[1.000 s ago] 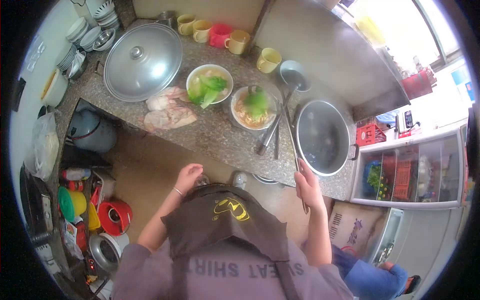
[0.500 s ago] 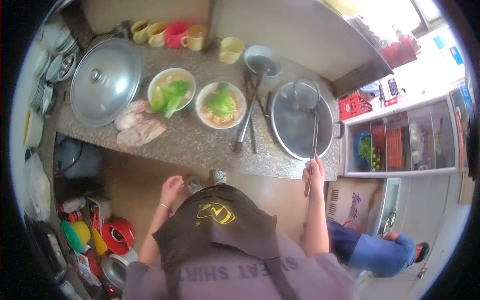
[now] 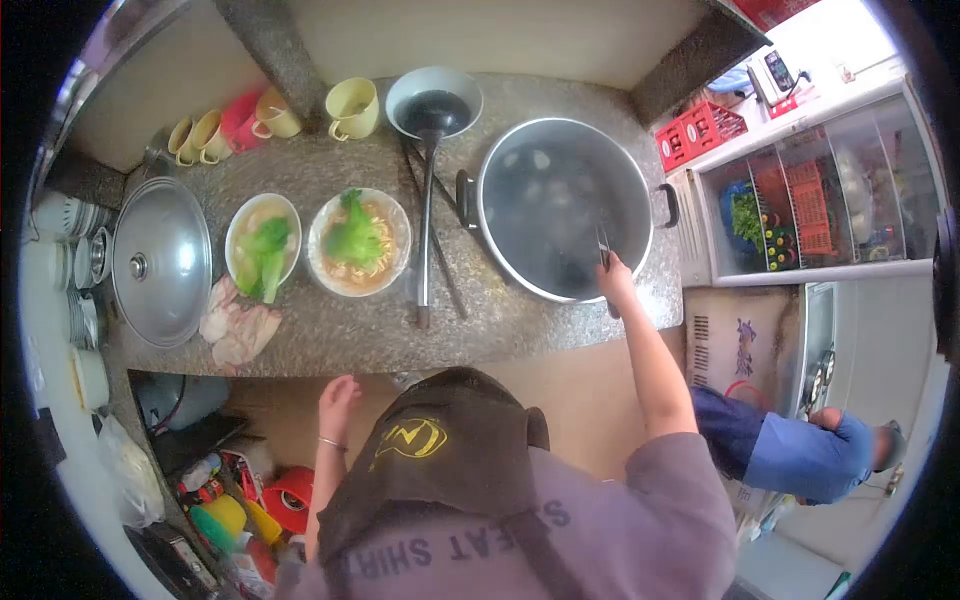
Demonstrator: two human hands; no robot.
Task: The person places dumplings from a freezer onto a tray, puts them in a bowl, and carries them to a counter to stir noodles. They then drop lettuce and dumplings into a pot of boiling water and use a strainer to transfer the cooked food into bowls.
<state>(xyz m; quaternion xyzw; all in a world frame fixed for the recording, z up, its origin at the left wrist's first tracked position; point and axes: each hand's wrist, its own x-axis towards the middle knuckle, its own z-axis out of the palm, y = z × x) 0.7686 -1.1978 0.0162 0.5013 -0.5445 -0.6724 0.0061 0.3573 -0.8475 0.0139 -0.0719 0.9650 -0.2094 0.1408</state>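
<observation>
My right hand (image 3: 616, 280) grips the handle of a long metal ladle (image 3: 602, 242), held at the near side of a large metal pot (image 3: 482, 195). The ladle's head is hidden in the dark, steaming liquid, where several pale round pieces show. Away from the counter's front edge hangs my left hand (image 3: 338, 395), its fingers curled in with nothing visible in them. Left of the pot stand a bowl of noodles with green leaves (image 3: 352, 240) and a bowl of soup with lettuce (image 3: 264, 248).
A dark-headed ladle (image 3: 425, 235) rests in a grey bowl (image 3: 395, 90), beside chopsticks (image 3: 450, 275). Raw meat (image 3: 238, 325) lies near a pot lid (image 3: 160, 265). Several mugs (image 3: 352, 108) line the back. A person in blue (image 3: 810, 455) is at right, below a glass-fronted fridge (image 3: 870, 275).
My view has shifted toward the pot. My right hand has moved up over the pot's near rim, and the ladle's head, visible before, has gone into the liquid. My left hand still hangs low.
</observation>
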